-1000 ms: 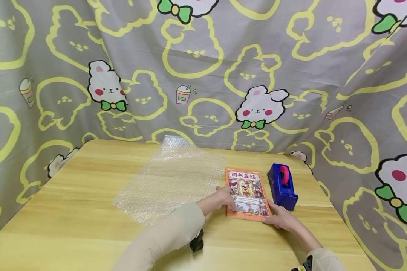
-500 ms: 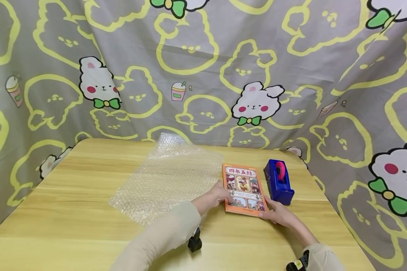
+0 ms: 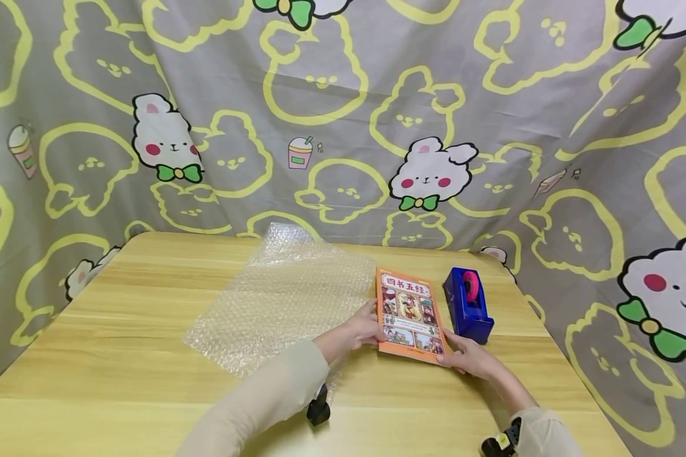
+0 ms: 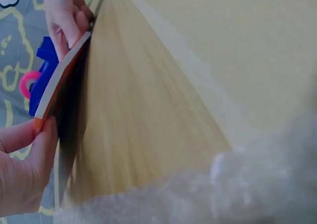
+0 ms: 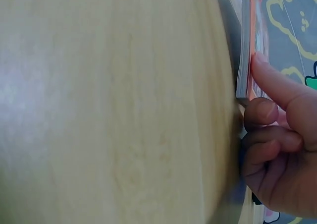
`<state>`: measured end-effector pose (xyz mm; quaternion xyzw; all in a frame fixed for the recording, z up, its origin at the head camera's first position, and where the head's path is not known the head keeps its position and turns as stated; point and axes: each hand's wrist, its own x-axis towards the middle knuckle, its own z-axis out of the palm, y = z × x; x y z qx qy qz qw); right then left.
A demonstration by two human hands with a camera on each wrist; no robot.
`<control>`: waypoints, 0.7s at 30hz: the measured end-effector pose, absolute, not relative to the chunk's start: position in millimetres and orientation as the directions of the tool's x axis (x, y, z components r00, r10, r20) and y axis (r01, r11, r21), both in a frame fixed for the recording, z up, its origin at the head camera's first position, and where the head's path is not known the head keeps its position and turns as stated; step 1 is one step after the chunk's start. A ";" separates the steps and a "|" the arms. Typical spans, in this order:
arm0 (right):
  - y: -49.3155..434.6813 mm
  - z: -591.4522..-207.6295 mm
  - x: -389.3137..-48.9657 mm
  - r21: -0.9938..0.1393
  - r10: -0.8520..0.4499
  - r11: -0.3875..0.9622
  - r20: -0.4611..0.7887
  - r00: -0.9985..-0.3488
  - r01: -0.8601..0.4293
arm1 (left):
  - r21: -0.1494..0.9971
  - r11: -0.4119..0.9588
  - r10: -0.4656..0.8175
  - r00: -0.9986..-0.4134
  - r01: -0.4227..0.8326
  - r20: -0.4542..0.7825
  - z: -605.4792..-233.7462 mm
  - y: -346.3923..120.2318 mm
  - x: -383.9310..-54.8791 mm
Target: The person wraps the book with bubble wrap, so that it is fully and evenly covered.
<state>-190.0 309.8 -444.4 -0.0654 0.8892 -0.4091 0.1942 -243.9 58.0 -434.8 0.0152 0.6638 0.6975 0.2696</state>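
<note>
An orange-covered book [image 3: 410,317] with cartoon panels lies face up between my two hands in the head view. My left hand [image 3: 363,329] grips its left edge; in the left wrist view the thumb and a finger of that hand [image 4: 27,169] pinch the book's edge [image 4: 54,83]. My right hand [image 3: 470,357] holds the lower right corner. In the right wrist view the thumb of this hand [image 5: 285,130] lies on the cover, with its other fingers curled at the book's corner. The book appears slightly raised from the table.
A sheet of bubble wrap [image 3: 286,295] lies flat on the wooden table [image 3: 120,355], left of the book. To the book's right stands a blue tape dispenser [image 3: 470,325] with a pink core. A patterned curtain [image 3: 343,146] hangs behind the table.
My left hand has shifted from over the cover to the book's left edge. The book's far end has tilted up slightly. The right hand keeps its corner; the whole view has shifted a little.
</note>
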 end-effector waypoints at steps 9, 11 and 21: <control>305.6 -443.9 -193.9 -0.822 -0.362 0.566 -0.187 -0.913 -0.057 | 0.944 -0.100 0.417 -0.875 -0.313 -0.246 -411.3 43.6 -241.5; 300.8 -441.2 -197.2 -0.857 -0.352 0.515 -0.195 -0.916 -0.016 | 0.947 -0.119 0.431 -0.875 -0.298 -0.222 -405.1 37.7 -242.4; 267.5 -431.6 -215.9 -0.963 -0.271 0.242 -0.187 -0.944 0.121 | 0.958 -0.184 0.451 -0.885 -0.222 -0.118 -395.6 6.2 -248.6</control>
